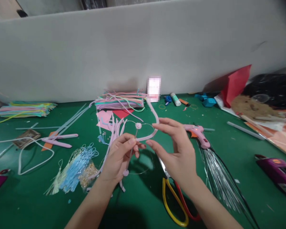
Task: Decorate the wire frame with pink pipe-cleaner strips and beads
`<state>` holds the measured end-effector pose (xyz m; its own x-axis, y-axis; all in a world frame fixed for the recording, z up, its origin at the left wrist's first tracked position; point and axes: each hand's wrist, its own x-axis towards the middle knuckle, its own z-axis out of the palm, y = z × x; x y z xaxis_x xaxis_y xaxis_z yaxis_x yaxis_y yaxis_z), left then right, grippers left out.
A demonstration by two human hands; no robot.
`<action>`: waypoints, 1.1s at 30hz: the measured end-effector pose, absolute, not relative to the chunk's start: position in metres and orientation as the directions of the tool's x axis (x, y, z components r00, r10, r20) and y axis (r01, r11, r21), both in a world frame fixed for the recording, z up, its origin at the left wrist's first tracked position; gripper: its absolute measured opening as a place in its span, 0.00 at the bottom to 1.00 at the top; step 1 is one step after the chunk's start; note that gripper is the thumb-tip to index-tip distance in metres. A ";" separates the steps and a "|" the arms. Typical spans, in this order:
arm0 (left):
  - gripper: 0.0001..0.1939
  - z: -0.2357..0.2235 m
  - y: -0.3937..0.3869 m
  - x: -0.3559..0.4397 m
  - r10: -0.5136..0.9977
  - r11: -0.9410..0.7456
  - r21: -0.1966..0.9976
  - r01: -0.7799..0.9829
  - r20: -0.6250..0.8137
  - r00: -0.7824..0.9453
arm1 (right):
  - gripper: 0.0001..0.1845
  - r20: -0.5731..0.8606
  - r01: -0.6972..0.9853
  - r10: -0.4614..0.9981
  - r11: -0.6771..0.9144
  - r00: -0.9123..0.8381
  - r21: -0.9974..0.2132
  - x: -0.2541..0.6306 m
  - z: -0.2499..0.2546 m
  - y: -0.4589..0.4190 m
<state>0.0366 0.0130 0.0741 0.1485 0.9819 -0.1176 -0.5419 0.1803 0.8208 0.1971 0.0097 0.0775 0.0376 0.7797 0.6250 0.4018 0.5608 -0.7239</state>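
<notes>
A pale pink pipe cleaner (154, 111) curves in front of me. My left hand (120, 152) pinches its lower end together with a thin stick (131, 156). Small pale pink round pieces sit on this stick, one near the top (138, 125) and one at the bottom (125, 172). Thin wire loops (143, 173) show beside them. Thumb and fingers of my right hand (176, 148) lie on either side of the pipe cleaner's bend, loosely gripping it. Under that hand are scissors (169, 203) with yellow and red handles, blades partly hidden.
Pipe cleaner bundles (121, 101) lie along the grey partition (133, 47). At left are blue tassels (77, 168), a bag of beads (88, 173) and a white heart-shaped outline (37, 167). Rightward are a pink glue gun (200, 135), silvery strands (222, 178) and a purple device (276, 173).
</notes>
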 end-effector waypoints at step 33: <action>0.08 0.066 0.008 0.036 0.971 0.149 0.857 -0.494 -0.034 0.235 | 0.04 0.705 0.666 0.619 0.692 -0.346 -0.280 0.247 0.121 0.023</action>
